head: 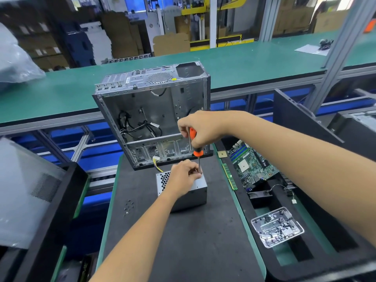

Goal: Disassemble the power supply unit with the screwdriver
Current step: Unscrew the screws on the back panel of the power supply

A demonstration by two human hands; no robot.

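both hands busy: right hand [200,127] grips orange-handled screwdriver [196,148], upright, tip seemingly on boxy grey metal power supply unit [191,195].

Grey metal power supply unit [184,192], honeycomb vent on left face, flat on black mat under left-hand grip; orange-handled screwdriver [195,147] upright, tip below right-hand grip at top edge.

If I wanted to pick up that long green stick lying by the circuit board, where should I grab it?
Probably by its long thin edges, near the middle, coming down from above. The green memory stick lies flat on the bench, narrow and long, so fingers pinching across its width should hold it level. Its left side looks freer; the motherboard sits close on its right.
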